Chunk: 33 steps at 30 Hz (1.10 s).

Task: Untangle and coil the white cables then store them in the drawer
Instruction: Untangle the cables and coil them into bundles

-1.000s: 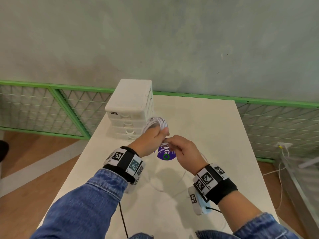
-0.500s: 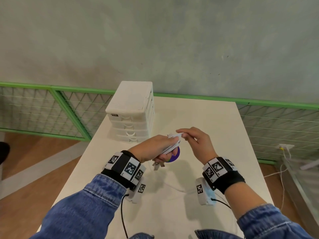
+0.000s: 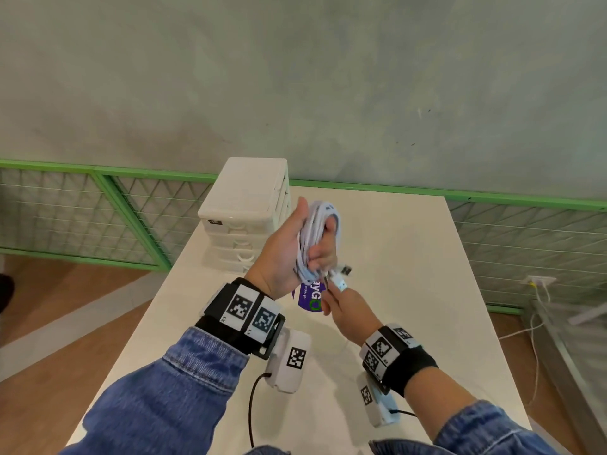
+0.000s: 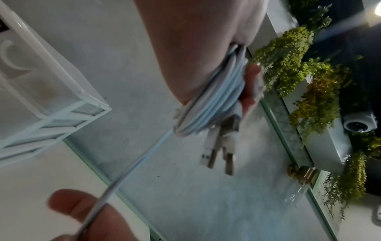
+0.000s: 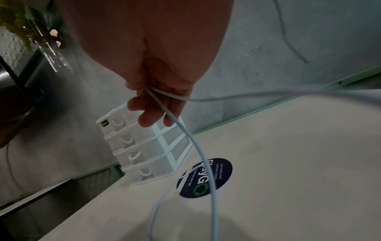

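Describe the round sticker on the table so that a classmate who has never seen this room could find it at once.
Start at the white table and find the white drawer unit near its far left corner. Just in front of the unit, flat on the tabletop beneath the hands, lies the sticker: dark blue-purple, with white lettering and a green circle, the table's only coloured mark.

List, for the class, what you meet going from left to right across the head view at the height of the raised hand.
green mesh fence → white drawer unit → left hand → coil of white cable → bare table → green mesh fence again on the right
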Each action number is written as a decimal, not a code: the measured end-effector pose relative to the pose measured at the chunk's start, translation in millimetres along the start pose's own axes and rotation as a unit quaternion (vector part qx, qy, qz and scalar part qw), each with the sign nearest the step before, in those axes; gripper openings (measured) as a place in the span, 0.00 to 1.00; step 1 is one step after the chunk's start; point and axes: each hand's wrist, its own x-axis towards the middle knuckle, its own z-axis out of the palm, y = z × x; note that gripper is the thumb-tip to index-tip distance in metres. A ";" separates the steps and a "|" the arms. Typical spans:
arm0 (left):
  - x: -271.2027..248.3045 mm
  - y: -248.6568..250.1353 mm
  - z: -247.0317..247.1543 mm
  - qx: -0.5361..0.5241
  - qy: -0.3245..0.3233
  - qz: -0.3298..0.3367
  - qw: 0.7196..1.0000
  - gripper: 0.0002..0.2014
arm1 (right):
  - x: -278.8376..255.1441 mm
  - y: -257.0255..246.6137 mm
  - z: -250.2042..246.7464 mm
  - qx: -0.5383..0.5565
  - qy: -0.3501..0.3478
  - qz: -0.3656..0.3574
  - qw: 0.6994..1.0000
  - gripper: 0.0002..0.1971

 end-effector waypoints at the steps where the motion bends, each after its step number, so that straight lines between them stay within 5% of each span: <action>1: 2.2 1.4 2.1 0.003 0.024 0.028 0.999 0.29 | -1.6 -2.6 2.9 0.003 -0.012 0.002 1.000 0.12; 6: 13.7 -2.7 -5.9 0.076 0.191 0.152 0.967 0.24 | -7.1 -10.2 4.7 0.021 -0.043 0.004 0.999 0.19; 10: 10.1 -11.8 -22.4 0.228 0.282 0.180 0.914 0.16 | -9.8 -19.8 1.9 0.045 -0.033 -0.035 0.998 0.15; 14: 1.8 -25.8 -34.2 0.447 0.250 0.179 0.840 0.20 | -9.9 -29.5 -1.1 0.056 -0.018 -0.079 0.995 0.14; 17: 0.5 -36.3 -46.9 0.538 0.212 0.099 0.810 0.23 | -7.6 -33.5 -6.5 0.015 -0.013 -0.111 0.994 0.13; 21: 1.4 -40.8 -49.9 0.588 0.191 -0.014 0.786 0.25 | -9.1 -33.6 -14.9 -0.073 -0.013 -0.150 0.986 0.12; 25: -0.6 -38.3 -46.1 0.652 0.157 -0.085 0.737 0.24 | -11.0 -33.8 -32.6 0.001 0.033 -0.106 0.994 0.07; 27: -3.3 -38.3 -49.3 0.641 0.146 -0.112 0.745 0.27 | -9.1 -31.1 -43.5 0.037 0.061 -0.093 0.993 0.02; 33: -11.3 -40.2 -32.2 0.454 0.086 -0.251 0.850 0.34 | -0.8 -29.2 -55.9 0.052 0.120 -0.126 0.983 0.08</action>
